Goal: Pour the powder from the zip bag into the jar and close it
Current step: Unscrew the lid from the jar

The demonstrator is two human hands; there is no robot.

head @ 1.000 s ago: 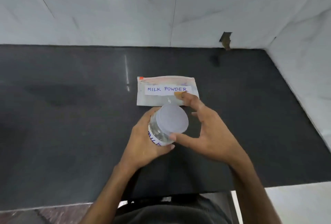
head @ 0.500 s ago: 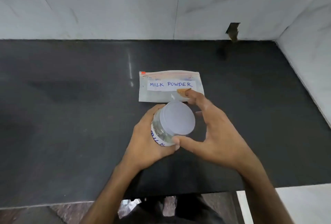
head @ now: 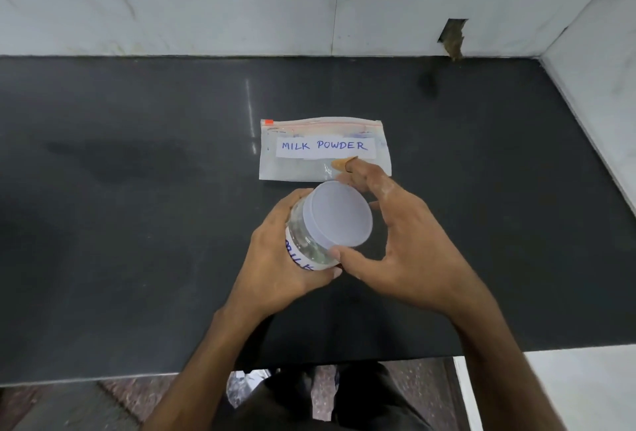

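A clear jar (head: 306,246) with a blue handwritten label is held just above the black counter, tilted toward me. My left hand (head: 278,258) is wrapped around its body. A pale round lid (head: 339,213) sits on the jar's mouth. My right hand (head: 402,241) cups the lid, thumb on its near edge and fingers at its far edge. Behind the jar a clear zip bag (head: 296,162) labelled MILK POWDER lies flat on the counter, its zip edge away from me. How much powder the bag holds cannot be told.
The black counter (head: 137,224) runs to white tiled walls (head: 206,0) at the back and on the right. A small hole (head: 452,34) breaks the back wall at the right. The counter's front edge is close to my body.
My hands and the jar keep nearly the same pose. The view has shifted slightly, and my right hand stays on the lid with its fingers a little more curled around it.
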